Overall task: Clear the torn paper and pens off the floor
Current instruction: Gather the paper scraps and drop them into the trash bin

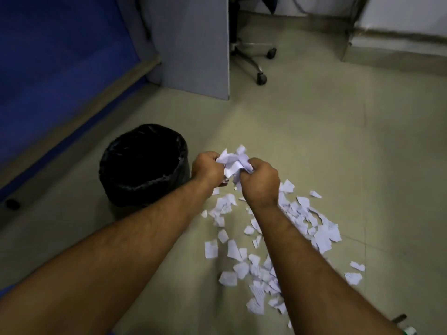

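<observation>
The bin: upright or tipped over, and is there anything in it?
Upright: the bin stands on the floor, its black-lined mouth facing up. Its contents cannot be told; the inside is too dark.

the torn paper (263, 252) is white with faint lines of writing, scattered over a plain beige floor (338, 141). the bin (142, 165) is lined in glossy black, the wall panel (60, 56) is deep blue, and the partition (193, 44) is grey.
</observation>
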A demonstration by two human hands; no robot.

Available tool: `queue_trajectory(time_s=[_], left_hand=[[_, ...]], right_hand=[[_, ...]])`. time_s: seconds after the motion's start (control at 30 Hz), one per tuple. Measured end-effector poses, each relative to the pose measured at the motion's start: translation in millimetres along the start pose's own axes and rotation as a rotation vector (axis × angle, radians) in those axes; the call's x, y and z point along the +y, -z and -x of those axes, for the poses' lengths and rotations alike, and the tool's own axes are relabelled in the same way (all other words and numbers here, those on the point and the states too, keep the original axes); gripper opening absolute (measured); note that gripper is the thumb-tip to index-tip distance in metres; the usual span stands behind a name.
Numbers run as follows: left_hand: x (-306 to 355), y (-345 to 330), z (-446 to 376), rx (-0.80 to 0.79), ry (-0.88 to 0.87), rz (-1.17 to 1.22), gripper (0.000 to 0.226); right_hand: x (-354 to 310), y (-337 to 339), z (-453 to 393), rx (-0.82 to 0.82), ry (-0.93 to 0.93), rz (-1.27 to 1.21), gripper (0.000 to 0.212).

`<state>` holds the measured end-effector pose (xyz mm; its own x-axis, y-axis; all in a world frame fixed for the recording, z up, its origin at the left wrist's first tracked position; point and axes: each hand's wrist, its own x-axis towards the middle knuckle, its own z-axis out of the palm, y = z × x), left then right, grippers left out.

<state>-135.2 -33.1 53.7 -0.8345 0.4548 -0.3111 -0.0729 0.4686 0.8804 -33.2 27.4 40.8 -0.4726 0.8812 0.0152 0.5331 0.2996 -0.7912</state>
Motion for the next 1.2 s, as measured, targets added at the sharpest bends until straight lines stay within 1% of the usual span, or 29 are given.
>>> queue_trajectory(time_s=[0.07,0.13,0.27,0.33,0.4,0.47,0.5,0.57,0.67,0.77,0.83,0.9,1.03,1.1,1.2], left_hand=[[16.8,26.5,-11.1,0.012,0.002,0.017,0.020],[26.8,62.6,-27.1,0.018,-0.013,-0.004,0.020],[23.2,132.4,-55.9,0.117,-0.004,-0.057,0.028],[14.5,154.9,-65.9,0.145,0.037,-0.038,0.027],[1.4,168.2,-72.2,0.134,0.080,-0.055,0.024],[-6.1,177.3,-81.2,0.111,0.104,-0.078,0.015],[-11.6,181.6,-86.2,0.118,0.118,-0.061,0.015],[-16.5,187.9,-96.6,0.146,0.114,-0.042,0.031],[-17.3,189.2,-97.9,0.186,0.136,-0.066,0.035],[-12.9,189.2,-93.5,0.219,0.155,-0.074,0.027],[-7.8,188.0,-90.9,0.217,0.096,-0.095,0.019],[-3.6,181.5,-88.5,0.166,0.047,-0.055,0.019],[13.6,158.3,-71.4,-0.109,0.043,0.143,0.008],[20.2,142.8,-63.1,-0.172,0.021,0.135,0.009],[27.6,111.0,-55.5,-0.212,-0.008,0.063,0.004]], right_hand=[[-35.6,-7.3,-9.0,-0.021,0.016,-0.020,0.013],[-71.7,-24.8,-15.6,-0.057,0.075,-0.017,0.014],[-125.3,-69.8,-16.7,-0.173,0.170,0.017,0.018],[-138.9,-94.0,-13.6,-0.242,0.218,0.070,0.017],[-145.3,-116.1,-8.0,-0.322,0.259,0.169,0.017],[-148.4,-135.6,-4.5,-0.345,0.298,0.221,0.019],[-149.0,-143.6,-1.2,-0.344,0.309,0.237,0.021],[-149.6,-154.4,1.8,-0.300,0.331,0.228,0.025],[-149.1,-158.3,3.4,-0.292,0.318,0.194,0.022],[-148.8,-153.1,1.0,-0.280,0.286,0.164,0.025],[-149.6,-146.3,-0.8,-0.226,0.253,0.123,0.028],[-148.9,-136.9,-2.5,-0.162,0.194,0.035,0.027],[-136.7,-108.9,-0.9,0.006,0.187,-0.097,0.020],[-124.8,-94.4,-0.9,0.062,0.168,-0.121,0.019],[-98.3,-70.3,-3.9,0.127,0.115,-0.130,0.018]])
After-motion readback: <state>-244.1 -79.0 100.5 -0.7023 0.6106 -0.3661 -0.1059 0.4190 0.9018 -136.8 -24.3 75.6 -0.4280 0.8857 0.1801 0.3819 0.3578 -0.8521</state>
